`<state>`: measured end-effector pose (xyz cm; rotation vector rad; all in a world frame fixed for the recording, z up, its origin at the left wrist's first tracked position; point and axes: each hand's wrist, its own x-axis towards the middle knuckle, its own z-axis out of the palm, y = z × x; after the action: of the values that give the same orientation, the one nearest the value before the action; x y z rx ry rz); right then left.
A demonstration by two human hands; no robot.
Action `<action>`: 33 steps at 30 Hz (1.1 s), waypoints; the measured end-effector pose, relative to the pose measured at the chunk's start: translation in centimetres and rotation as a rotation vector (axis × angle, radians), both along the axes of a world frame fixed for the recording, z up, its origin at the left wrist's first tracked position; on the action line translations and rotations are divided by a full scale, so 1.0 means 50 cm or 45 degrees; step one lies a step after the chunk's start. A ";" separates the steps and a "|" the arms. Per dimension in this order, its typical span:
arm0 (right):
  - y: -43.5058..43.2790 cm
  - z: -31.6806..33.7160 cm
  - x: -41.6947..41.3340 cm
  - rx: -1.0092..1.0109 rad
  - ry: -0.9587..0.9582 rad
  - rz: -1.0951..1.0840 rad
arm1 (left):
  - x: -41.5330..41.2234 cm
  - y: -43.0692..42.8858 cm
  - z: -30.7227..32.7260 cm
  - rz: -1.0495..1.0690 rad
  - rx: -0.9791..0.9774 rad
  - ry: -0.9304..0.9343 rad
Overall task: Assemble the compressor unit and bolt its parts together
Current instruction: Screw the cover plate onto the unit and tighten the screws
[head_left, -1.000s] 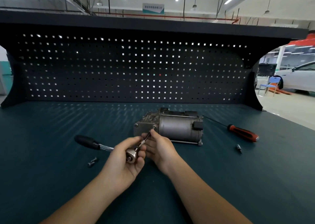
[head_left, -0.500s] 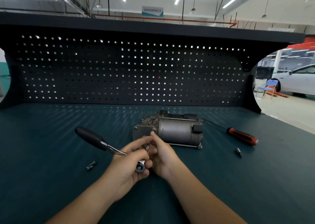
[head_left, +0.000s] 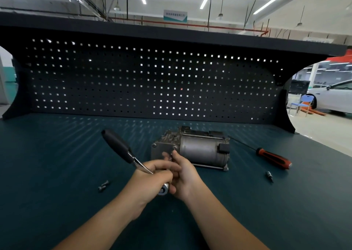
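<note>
At the middle of the dark teal worktop [head_left: 57, 164], the compressor unit [head_left: 202, 150] is lying on its side, with its cylindrical body pointing right and its square end plate facing the person. Both hands are meeting just in front of that plate. The left hand [head_left: 150, 179] is gripping a ratchet wrench [head_left: 117, 145] close to its head, its fingers [head_left: 165, 166] wrapping tightly around the metal neck; the round silver head is peeking out below the knuckles, and the black handle is slanting up and away to the left, clear of the worktop. The right hand [head_left: 187, 175] is pressing against the left, its thumb reaching up to the plate's lower right corner; its other fingers are curling inward behind the left hand. A thin glint of metal is showing between the hands, but blur is hiding it, so I cannot tell whether the right hand is pinching anything.

Two loose bolts [head_left: 102, 185] are lying together on the worktop to the left of the forearms; a screwdriver [head_left: 274, 158] with a red and black handle is resting to the right of the unit, its shaft pointing back toward it, and a small bit [head_left: 269, 174] is lying just in front of it. A black pegboard [head_left: 133, 82] is standing along the back edge; beyond the right end, a white car [head_left: 335, 97] and a blue chair [head_left: 302, 103] are showing.
</note>
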<state>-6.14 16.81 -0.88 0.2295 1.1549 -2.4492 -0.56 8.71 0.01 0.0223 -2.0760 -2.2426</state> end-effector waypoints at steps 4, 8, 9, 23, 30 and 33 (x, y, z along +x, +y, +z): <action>0.002 -0.007 -0.004 0.040 0.056 0.006 | 0.004 -0.007 -0.015 -0.004 0.106 -0.106; 0.011 -0.018 -0.004 0.095 0.134 0.080 | 0.009 -0.018 -0.014 -0.024 0.449 -0.294; 0.012 -0.021 -0.005 0.140 0.157 0.098 | 0.012 -0.020 -0.011 -0.042 0.507 -0.319; -0.092 -0.066 0.020 1.695 1.600 0.034 | -0.015 -0.174 0.050 0.448 0.943 -0.010; -0.185 -0.087 0.031 1.965 1.871 0.353 | -0.058 -0.250 0.012 0.673 0.917 0.022; -0.182 -0.089 0.026 1.921 1.862 0.277 | -0.068 -0.250 0.000 0.671 0.913 -0.008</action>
<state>-4.81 7.71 -5.35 -1.3504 3.0186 -0.7022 -3.96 -3.80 0.03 0.5436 -0.9859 -2.4503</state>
